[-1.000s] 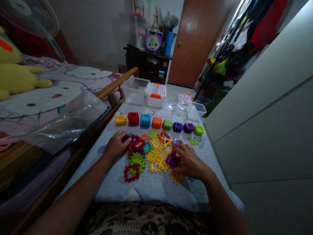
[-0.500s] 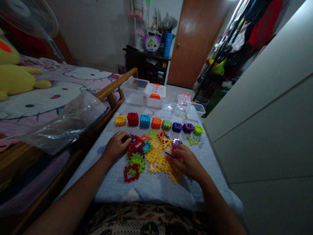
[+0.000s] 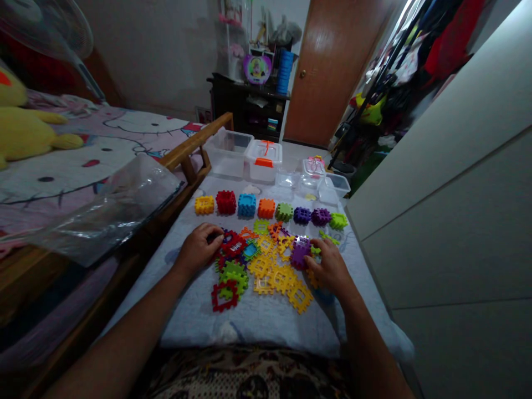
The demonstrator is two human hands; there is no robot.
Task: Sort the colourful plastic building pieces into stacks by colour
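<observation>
My left hand rests on the cloth at the left edge of a heap of plastic interlocking pieces. Its fingers are loosely bent, thumb and index a little apart, beside a red piece. No held thing shows in it. My right hand is at the heap's right side, thumb and fingers spread. The thumb tip touches the edge of a purple piece that lies flat. Below it are yellow window-shaped pieces. Green pieces and a red square frame lie nearer me on the left.
Behind the heap runs a row of stacks sorted by colour, among them yellow, red, blue and orange. Clear plastic boxes stand farther back. A wooden bed rail borders the left, a white cabinet the right.
My right hand has shifted slightly right and its fingers have spread. The purple piece it held tilted now lies flat on the heap. My left hand has stayed put.
</observation>
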